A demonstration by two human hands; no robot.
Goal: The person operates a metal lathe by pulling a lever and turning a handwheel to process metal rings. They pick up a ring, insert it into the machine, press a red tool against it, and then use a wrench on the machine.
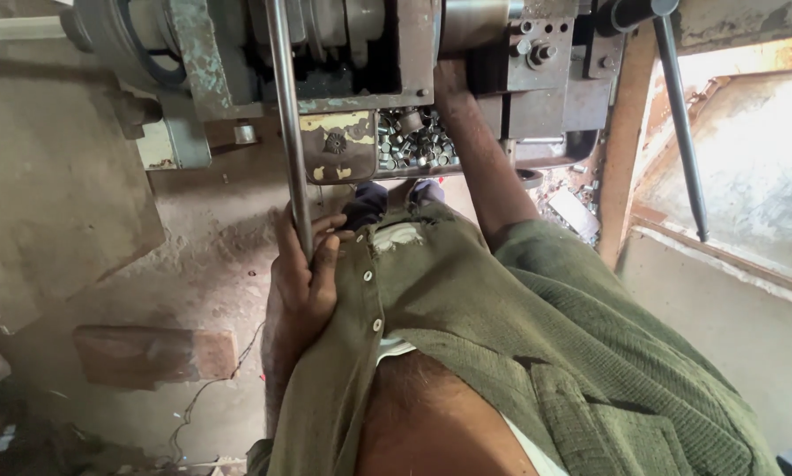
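My left hand [303,273] is closed around the lower end of a long grey metal rod [286,115] that runs up into the machine [352,53] at the top of the view. My right arm reaches up past my green shirt to the machine. My right hand is hidden behind the machine's parts near its top middle. A tray of several small shiny metal pieces [413,141] sits under the machine, just left of my right forearm.
A second dark lever rod [682,132] slants down at the right. A brick [153,353] lies on the dusty floor at lower left. A concrete slab [52,203] stands to the left, and a wooden frame [620,150] rises at right.
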